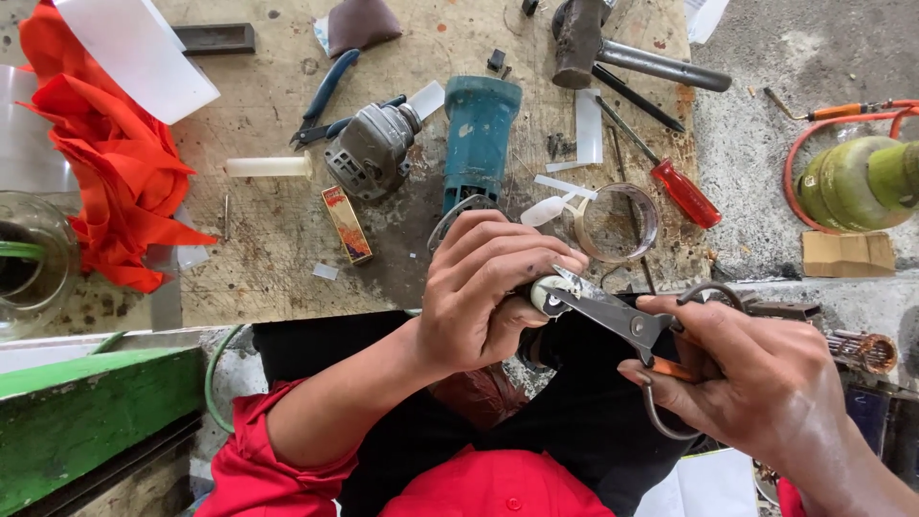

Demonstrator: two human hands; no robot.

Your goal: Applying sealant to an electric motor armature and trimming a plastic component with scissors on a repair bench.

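My left hand (483, 287) is closed around a small white round part (548, 295), held over my lap. My right hand (756, 378) grips a pair of metal scissors (622, 321) by the handles; the blades reach left and meet the white part. On the wooden bench in front lie a teal power-tool housing (479, 134) and a grey motor head (369, 148) taken apart.
A red-handled screwdriver (670, 177), hammer (613, 43), blue-handled pliers (325, 96), tape roll (617, 222), small box (347, 225) and white tube (268, 167) lie on the bench. Red cloth (115, 153) at left, glass jar (33, 258), green gas cylinder (862, 182) on the floor at right.
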